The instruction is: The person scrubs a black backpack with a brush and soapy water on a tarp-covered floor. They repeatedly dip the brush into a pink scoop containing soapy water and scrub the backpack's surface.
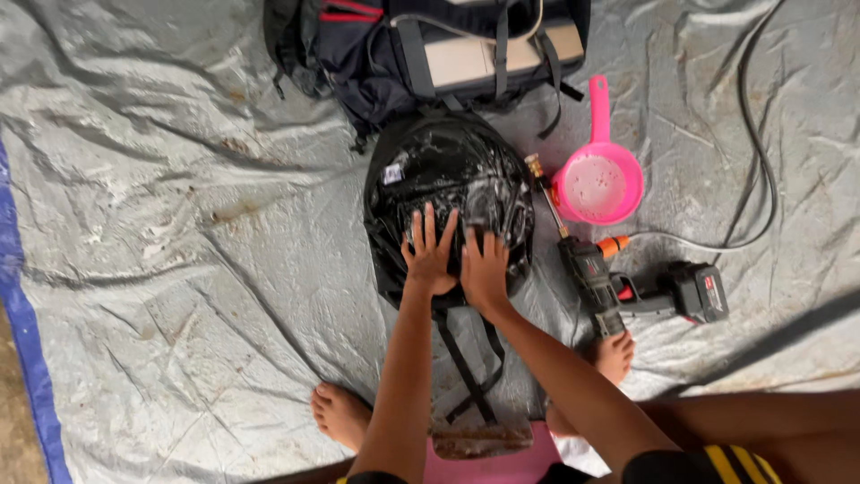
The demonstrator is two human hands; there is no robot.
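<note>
showing 2 bare hands pressed flat on a wet, glossy black fabric backpack [443, 179] lying on a wrinkled grey plastic tarpaulin [179, 251]. left hand [430, 253] rests palm down with fingers spread apart; right hand [485, 269] lies just beside it, fingers closer together, gripping nothing. above the backpack, touching its top edge, sits a dark navy bag with red trim [421, 49]. to the right lie a round pink plastic dipper with a long handle [598, 179] and a black cordless spray gun with a brass nozzle [618, 282]. 2 bare feet [340, 414] rest on the tarpaulin.
</note>
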